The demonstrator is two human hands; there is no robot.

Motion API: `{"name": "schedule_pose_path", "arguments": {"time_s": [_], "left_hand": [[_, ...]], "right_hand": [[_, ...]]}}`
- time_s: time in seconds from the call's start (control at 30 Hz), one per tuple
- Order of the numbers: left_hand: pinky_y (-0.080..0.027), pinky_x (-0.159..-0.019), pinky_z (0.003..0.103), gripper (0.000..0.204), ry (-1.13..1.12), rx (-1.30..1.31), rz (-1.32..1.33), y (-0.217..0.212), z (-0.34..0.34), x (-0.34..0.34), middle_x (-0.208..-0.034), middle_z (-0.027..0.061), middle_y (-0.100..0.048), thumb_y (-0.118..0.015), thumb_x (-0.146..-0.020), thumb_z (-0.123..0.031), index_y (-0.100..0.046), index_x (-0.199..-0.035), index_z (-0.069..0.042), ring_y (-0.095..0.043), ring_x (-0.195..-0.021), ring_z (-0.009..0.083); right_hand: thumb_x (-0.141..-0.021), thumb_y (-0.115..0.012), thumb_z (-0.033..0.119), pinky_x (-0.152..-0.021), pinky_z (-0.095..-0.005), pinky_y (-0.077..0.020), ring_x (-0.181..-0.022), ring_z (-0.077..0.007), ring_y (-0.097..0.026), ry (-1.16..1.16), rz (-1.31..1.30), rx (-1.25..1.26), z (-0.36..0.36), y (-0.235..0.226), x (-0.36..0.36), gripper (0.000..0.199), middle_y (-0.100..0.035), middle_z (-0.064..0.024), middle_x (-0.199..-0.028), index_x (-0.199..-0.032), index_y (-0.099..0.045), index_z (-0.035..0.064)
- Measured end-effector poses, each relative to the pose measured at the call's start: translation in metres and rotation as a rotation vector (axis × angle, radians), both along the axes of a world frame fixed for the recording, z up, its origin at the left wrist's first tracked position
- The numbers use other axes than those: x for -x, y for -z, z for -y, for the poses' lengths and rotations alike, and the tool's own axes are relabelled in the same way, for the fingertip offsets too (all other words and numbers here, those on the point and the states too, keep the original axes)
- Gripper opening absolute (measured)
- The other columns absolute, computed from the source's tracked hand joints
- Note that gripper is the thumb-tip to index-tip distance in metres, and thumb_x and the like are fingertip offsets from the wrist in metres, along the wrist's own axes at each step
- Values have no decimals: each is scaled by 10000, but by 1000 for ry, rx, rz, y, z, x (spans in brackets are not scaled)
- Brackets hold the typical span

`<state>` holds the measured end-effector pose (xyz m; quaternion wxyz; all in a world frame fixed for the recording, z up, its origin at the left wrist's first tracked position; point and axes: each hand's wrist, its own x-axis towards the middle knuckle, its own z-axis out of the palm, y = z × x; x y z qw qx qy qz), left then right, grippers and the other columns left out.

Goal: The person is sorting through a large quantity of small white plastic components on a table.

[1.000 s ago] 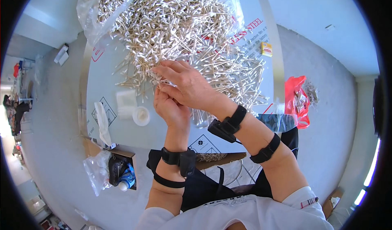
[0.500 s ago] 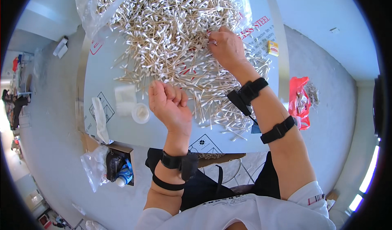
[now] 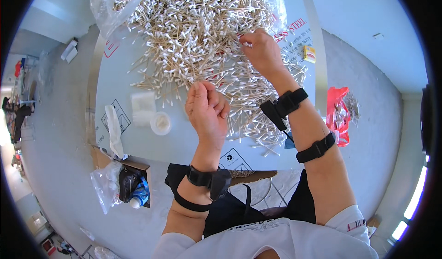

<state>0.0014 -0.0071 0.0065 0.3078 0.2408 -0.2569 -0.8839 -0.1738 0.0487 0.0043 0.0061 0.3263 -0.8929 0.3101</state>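
A big heap of cotton swabs [image 3: 193,33] with white tips and pale wooden sticks covers the far half of the table. At the heap's near edge is my left hand [image 3: 207,112], its fingers curled in and the thumb pressed on the index finger; whatever is inside is hidden. My right hand [image 3: 264,54] reaches to the heap's right side, thumb and index finger closed together over the swabs. I cannot make out what lies between those fingertips. Looser swabs [image 3: 258,116] are spread between and to the right of my hands.
Left of my left hand are a round white tub [image 3: 160,123], a stack of clear plastic bags [image 3: 143,107] and a white strip [image 3: 113,130]. A small yellow box [image 3: 309,54] lies near the table's right edge. Beyond it, a red bag [image 3: 338,114] sits lower down.
My left hand has moved right and slightly farther away along the heap's near edge, still curled. My right hand has shifted slightly right, its fingers stretched a little more toward the swabs.
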Motion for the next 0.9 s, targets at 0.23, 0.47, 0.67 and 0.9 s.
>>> {"name": "schedule_pose_path", "arguments": {"time_s": [0.23, 0.47, 0.67, 0.9], "left_hand": [[-253, -387, 222, 247, 34, -3, 13, 0, 3, 1, -541, -37, -279, -409, -955, -248, -493, -816, -63, -260, -449, 64], [-253, -397, 230, 241, 68, -20, 11, 2, 3, 3, -544, -30, -269, -402, -955, -236, -498, -826, -56, -256, -458, 73], [-343, -478, 257, 247, 134, -28, -85, 11, 7, 0, -609, 6, -408, -405, -955, -237, -529, -913, -28, -372, -524, 102], [-467, -547, 300, 286, 0, -21, 83, -1, -5, 12, -737, 77, -595, -424, -951, -221, -546, -990, 36, -548, -609, 151]], "right_hand": [[-736, -552, 87, -752, -395, -466, -895, -306, -570, -167, -66, -189, 8, 3, 2, 83, -554, -120, -858, -722, -634, 89], [-768, -578, 74, -627, -310, -442, -719, -191, -569, -201, 134, 90, -4, 10, 11, 46, -574, -60, -793, -787, -605, 42], [-822, -594, 91, -535, -212, -381, -607, -59, -485, 51, 971, 764, -12, -20, -10, 108, -558, -15, -706, -769, -595, -3], [-779, -580, 13, -520, -208, -383, -604, -68, -474, 96, 626, 627, -21, -31, -86, 54, -563, -25, -702, -802, -582, -37]]}}
